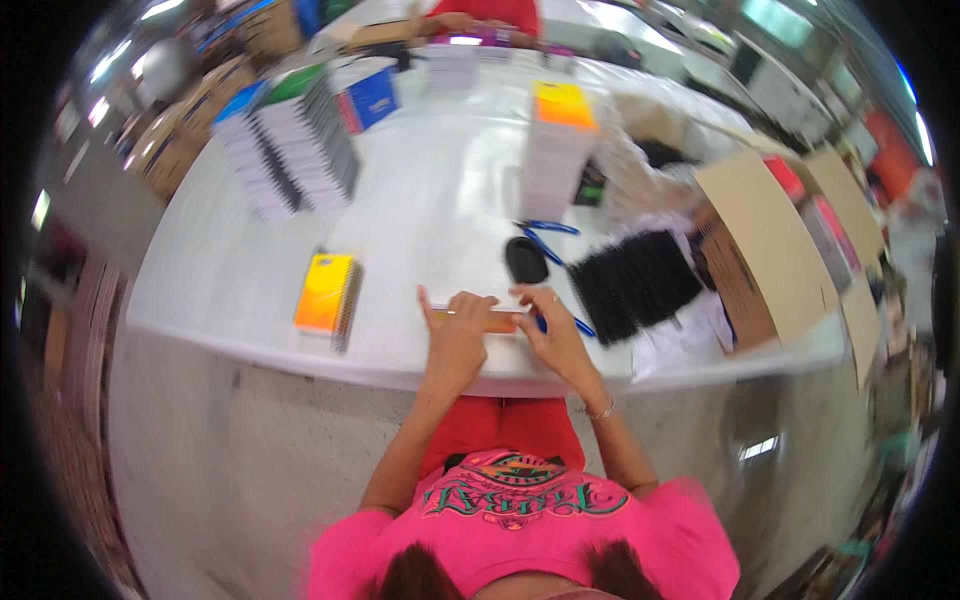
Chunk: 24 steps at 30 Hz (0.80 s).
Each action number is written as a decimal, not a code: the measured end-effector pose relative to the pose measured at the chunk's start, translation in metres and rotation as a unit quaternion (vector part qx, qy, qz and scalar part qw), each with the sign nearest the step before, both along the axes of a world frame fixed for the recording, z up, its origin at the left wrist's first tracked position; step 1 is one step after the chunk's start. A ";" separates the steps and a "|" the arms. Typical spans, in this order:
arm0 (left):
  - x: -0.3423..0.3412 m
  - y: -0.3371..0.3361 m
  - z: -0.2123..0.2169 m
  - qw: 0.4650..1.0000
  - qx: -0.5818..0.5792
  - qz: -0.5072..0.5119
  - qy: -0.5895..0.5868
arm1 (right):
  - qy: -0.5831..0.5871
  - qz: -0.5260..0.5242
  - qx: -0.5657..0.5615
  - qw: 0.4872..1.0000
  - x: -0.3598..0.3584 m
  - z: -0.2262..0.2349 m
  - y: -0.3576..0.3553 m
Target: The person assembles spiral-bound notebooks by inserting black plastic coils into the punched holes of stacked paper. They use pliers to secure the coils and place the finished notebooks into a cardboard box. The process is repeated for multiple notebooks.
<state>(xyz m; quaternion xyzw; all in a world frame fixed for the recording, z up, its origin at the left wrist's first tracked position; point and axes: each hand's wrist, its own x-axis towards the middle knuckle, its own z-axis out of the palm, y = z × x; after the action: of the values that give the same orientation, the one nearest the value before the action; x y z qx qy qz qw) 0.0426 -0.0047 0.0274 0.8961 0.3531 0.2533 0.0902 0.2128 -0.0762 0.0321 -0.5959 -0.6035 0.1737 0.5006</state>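
At the table's front edge, both my hands are on an orange notebook [502, 322], seen nearly edge-on. My left hand [457, 345] grips its left part, with one finger raised. My right hand [553, 342] pinches the right end between bent fingers. A blue-handled tool [584, 328] shows partly behind the right hand; whether the hand touches it I cannot tell. Beyond lie blue-handled pliers [545, 238] and a black oval dish [525, 260]. To the left lies a yellow-orange spiral notebook [327, 293].
Black spiral bindings [637, 284] lie at right beside an open cardboard box [768, 250]. A tall notebook stack [557, 150] stands beyond the pliers. More stacks [300, 145] and a blue booklet [372, 98] stand far left. Across the white table [430, 200] a person in red [490, 14] works.
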 end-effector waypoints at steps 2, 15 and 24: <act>-0.002 -0.002 0.009 0.999 -0.002 0.004 0.043 | -0.082 -0.090 0.020 0.992 0.029 0.006 -0.008; -0.001 -0.006 -0.004 0.998 0.005 0.053 0.032 | -0.158 -0.451 -0.054 0.877 0.169 -0.015 -0.095; 0.012 -0.012 0.003 0.999 0.024 -0.006 -0.036 | -0.107 -0.448 -0.035 0.887 0.150 -0.028 -0.103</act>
<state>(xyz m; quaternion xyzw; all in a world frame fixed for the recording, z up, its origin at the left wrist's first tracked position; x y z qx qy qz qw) 0.0545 -0.0165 0.0304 0.8903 0.3379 0.2936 0.0829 0.3628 -0.1792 0.0037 -0.8349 -0.3155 -0.1130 0.4366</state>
